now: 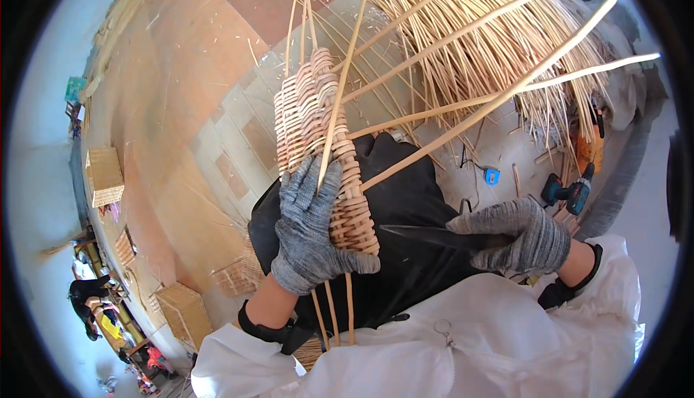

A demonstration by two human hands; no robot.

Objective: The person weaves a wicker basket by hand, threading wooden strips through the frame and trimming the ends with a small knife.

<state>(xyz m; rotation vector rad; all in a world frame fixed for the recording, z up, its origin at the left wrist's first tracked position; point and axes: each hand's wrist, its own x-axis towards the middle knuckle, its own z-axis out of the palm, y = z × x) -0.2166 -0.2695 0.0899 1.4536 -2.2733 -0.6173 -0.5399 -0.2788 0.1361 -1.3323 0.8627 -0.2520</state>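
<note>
A woven wicker panel (314, 109), narrow and slightly curved, rests across the black cloth (405, 159) over my lap. My left hand (307, 232), in a grey knit glove, grips its near part, with the thumb at the near end and fingers across the weave. Several long peeled rods (463, 127) stick out to the right and away; thinner ones point toward me and away from me. My right hand (524, 239), gloved alike, is closed around a dark, pointed, knife-like blade (426, 234). Its tip points left, a short way from the panel's edge.
A big heap of willow rods (463, 22) lies at the far right. Nearer are a blue tape measure (491, 176) and a cordless drill (575, 194). Wicker boxes (105, 176) stand along the left, where a person (90, 300) bends. Cuttings litter the floor.
</note>
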